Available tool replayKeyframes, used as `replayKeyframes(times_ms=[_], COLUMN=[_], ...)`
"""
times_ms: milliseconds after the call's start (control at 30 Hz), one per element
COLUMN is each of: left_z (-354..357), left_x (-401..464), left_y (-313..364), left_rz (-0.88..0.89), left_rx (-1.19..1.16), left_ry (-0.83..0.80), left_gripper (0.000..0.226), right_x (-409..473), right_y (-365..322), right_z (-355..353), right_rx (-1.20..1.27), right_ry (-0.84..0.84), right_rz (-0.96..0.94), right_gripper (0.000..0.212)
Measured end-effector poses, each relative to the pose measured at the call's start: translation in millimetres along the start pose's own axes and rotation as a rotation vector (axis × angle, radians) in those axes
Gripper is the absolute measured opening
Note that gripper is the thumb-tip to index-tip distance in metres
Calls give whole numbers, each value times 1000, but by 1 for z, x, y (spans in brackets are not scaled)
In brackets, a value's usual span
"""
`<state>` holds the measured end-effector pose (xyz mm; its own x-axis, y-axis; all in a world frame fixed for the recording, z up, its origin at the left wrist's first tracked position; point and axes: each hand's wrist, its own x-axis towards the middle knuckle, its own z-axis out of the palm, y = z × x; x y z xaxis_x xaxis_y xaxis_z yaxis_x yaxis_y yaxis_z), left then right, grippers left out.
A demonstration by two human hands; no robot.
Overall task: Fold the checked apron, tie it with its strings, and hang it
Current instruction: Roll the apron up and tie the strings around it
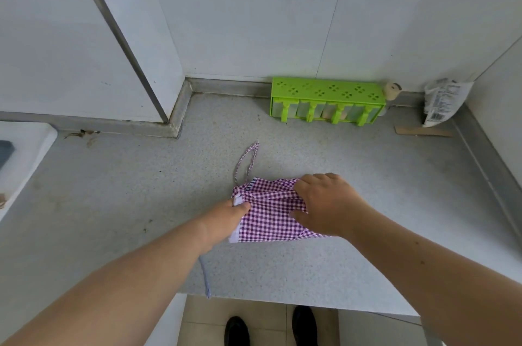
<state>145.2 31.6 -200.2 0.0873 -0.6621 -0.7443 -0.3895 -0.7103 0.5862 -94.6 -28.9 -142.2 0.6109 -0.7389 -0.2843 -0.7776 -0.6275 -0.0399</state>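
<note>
Grey worktop [113, 204] carries our folded apron [271, 218]. Our left hand [226, 218] pinches its edge; our right hand [327, 204] grips its bunched middle. Tying comes next, probably.

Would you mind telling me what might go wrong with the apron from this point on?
The folded apron is held only by the left hand pinching one edge and the right hand pressing on top, so letting go may loosen it. One string trails over the counter edge and might drag or snag.
</note>
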Motion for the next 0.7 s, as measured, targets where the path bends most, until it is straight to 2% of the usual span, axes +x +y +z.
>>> replayKeyframes(times_ms=[100,200,267,333,400,500,600,700], left_z=[3,3,1,-5,-13,-28,-36,-40], left_x=[-1,4,6,8,6,6,7,9], left_y=[-1,-7,-8,-16,-22,-33,-42,-48], left_rz=[-24,-80,-139,-115,-52,11,69,134], left_rx=[-54,-126,-190,-243,-103,221,314,461], left_ry=[31,56,39,-23,-51,21,93,178], left_gripper=[55,61,62,55,45,37,53,71], right_x=[19,44,57,70,80,94,95,83], right_y=[1,0,-1,-5,-6,-9,-11,-9], right_z=[8,18,22,26,31,36,44,58], right_rx=[-26,-59,-99,-147,-184,-228,-217,-62], right_ry=[-57,-43,-74,-107,-113,-110,-78,-75], right_rz=[-19,8,42,53,61,47,53,117], right_gripper=[47,30,22,21,22,25,34,41])
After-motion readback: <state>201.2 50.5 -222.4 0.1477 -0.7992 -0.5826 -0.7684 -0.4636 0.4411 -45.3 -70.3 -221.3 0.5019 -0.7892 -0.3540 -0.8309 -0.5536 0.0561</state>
